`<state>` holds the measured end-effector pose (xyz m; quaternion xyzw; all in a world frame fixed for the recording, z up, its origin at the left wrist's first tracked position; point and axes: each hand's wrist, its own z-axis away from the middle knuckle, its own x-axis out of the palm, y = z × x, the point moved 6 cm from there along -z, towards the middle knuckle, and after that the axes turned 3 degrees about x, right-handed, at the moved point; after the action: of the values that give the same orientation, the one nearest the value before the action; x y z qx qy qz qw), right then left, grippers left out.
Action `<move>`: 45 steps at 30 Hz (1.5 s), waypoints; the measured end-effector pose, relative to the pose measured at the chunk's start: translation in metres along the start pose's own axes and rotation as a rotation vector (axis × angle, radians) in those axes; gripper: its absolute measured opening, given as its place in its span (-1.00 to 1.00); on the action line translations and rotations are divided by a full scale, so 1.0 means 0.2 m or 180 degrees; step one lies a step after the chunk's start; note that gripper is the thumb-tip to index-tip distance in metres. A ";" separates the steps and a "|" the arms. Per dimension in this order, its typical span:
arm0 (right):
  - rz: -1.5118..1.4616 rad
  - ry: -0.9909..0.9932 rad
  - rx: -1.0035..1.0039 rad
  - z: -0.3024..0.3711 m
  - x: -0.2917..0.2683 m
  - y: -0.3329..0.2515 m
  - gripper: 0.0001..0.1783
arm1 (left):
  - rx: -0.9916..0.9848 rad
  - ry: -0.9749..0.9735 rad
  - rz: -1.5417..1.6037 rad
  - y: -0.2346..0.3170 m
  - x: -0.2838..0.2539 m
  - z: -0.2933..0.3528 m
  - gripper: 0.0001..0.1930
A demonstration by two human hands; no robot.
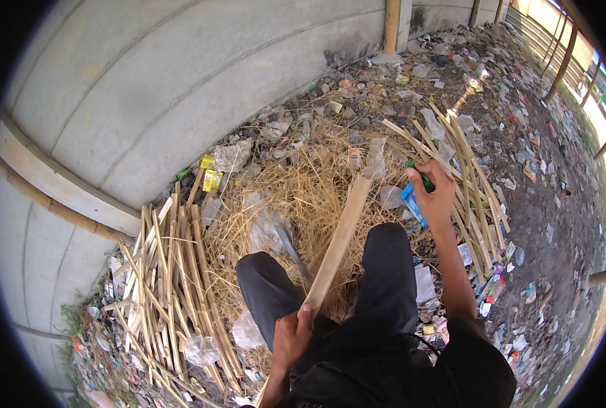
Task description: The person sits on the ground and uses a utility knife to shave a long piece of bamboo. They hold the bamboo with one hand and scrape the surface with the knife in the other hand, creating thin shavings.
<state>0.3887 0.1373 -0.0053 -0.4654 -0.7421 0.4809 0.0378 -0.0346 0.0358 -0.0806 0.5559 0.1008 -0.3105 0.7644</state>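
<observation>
The pale wooden strip point(337, 241) runs aslant through the centre of the frame, its broad face upward and its far end over the straw. The left hand point(292, 335), at the lower centre, grips its near end, thumb along the top and fingers curled around the side; holding it there probably leaves most of the length free and within easy view. The strip passes between the dark-clad knees point(390, 258), which perhaps help keep it steady, though I cannot tell whether it touches them. The right hand point(435, 194), right of centre and apart from the strip, pinches a small green object point(420, 175) between thumb and bent forefinger; the remaining fingers are partly hidden, and what the object is I cannot make out. Similar strips lie in a left pile point(173, 285) and a right pile point(476, 197), roughly lengthwise, likely so that both stay within arm's reach. Between them, dry straw point(303, 183) covers the surface, with a long grey piece point(290, 251) lying near the left knee. Beyond is dark, littered ground point(554, 238); a grey panelled wall point(180, 81) fills the upper left, and slender poles point(563, 54) stand in brighter light at the upper right.
</observation>
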 end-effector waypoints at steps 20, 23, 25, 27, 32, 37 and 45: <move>-0.0020 -0.1389 -0.1001 0.76 0.27 -0.54 -0.68 | 0.0691 0.0145 0.0060 0.23 0.07 -0.22 -0.41; -0.0131 -0.1323 -0.0996 0.77 0.27 -0.54 -0.70 | 0.0747 0.0188 0.0094 0.26 0.07 -0.22 -0.40; -0.0107 -0.1280 -0.1023 0.75 0.27 -0.55 -0.71 | 0.0821 0.0209 0.0095 0.25 0.07 -0.23 -0.37; -0.0092 -0.1280 -0.1041 0.74 0.26 -0.55 -0.71 | 0.0965 0.0222 0.0073 0.24 0.08 -0.24 -0.31; -0.0061 -0.1252 -0.1085 0.71 0.25 -0.56 -0.71 | 0.0967 0.0311 0.0165 0.28 0.07 -0.22 -0.29; -0.0075 -0.1208 -0.1090 0.70 0.25 -0.56 -0.72 | 0.0762 0.0285 0.0130 0.28 0.06 -0.21 -0.31; -0.0144 -0.1033 -0.1158 0.65 0.25 -0.51 -0.73 | 0.0584 0.0226 0.0179 0.27 0.04 -0.17 -0.38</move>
<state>0.2272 0.0750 -0.0176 -0.3645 -0.8231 0.4067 -0.1556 0.0094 0.0740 -0.0540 0.6368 0.0833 -0.2769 0.7147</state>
